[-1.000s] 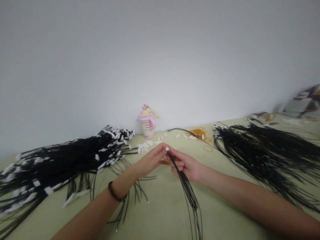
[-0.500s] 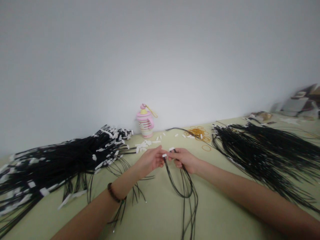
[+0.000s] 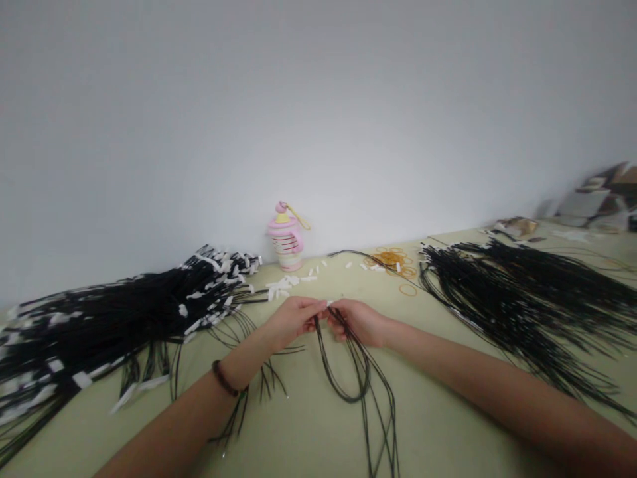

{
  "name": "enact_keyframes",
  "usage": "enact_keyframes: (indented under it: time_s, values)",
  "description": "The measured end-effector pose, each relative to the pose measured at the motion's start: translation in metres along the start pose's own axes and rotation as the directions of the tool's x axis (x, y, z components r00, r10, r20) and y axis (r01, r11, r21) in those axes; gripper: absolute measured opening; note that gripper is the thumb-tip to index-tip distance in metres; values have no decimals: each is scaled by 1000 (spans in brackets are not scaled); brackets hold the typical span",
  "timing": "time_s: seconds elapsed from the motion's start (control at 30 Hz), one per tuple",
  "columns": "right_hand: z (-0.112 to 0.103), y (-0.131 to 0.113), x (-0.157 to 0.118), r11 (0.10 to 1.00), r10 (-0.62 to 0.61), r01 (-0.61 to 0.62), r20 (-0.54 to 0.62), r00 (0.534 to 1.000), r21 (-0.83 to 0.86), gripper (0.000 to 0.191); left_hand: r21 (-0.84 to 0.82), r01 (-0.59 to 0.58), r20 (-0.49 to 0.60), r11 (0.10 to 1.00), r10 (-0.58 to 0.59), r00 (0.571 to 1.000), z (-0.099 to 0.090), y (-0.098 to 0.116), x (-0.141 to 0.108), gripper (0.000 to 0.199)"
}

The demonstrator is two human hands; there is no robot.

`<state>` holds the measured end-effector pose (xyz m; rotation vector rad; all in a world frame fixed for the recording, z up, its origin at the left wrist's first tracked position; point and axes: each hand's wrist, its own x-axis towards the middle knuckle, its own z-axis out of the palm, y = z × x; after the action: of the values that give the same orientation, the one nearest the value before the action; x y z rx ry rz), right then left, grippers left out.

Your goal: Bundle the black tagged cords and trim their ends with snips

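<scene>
My left hand (image 3: pixel 301 316) and my right hand (image 3: pixel 359 322) meet over the middle of the table. Between their fingertips shows a small white connector (image 3: pixel 329 303), mostly covered. A looped bundle of black wires (image 3: pixel 343 397) hangs from both hands, with its loose ends trailing toward the near edge. My left fingers pinch one end of this wire harness. My right fingers close round the other end, where the wires run down past the palm. Whether one or two connectors sit in the grip is hidden by the fingers.
A large heap of black wires with white connectors (image 3: pixel 149 305) lies left. Another wire pile (image 3: pixel 502 299) spreads right. Behind are a pink striped cup (image 3: pixel 285 240), loose white connectors (image 3: pixel 283 285) and yellow rubber bands (image 3: pixel 391 259). A wall (image 3: pixel 318 119) rises behind the table (image 3: pixel 298 431).
The hands have drawn together, and the two white connector ends that showed separately are now mostly covered by fingers. The wire loop has shifted slightly left and lower.
</scene>
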<state>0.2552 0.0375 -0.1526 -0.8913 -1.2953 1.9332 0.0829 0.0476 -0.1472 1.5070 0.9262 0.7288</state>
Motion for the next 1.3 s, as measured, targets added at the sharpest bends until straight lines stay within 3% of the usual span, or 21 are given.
enact_keyframes:
  time_s: [0.1,0.37,0.7,0.97,1.3]
  values:
    - [-4,2,4,999,33,-33,-4,999,36,29,22,7,17,1000,-7,1000,-6,3,-3,21]
    - [-3,5,2,999,-20,18,31,999,37,22,39,47,93,998,-50,994,-22,5,-5,17]
    - [-5,7,2,994,-57,58,-20,998,94,19,-51,44,41,998,-42,998,-22,-8,2,18]
    - [-6,9,5,992,-72,78,-64,995,95,19,-119,49,47,992,-44,998,-22,1,4,21]
    - [-1,9,2,996,-77,79,-31,997,52,17,-1,54,72,999,-53,996,-22,4,-1,14]
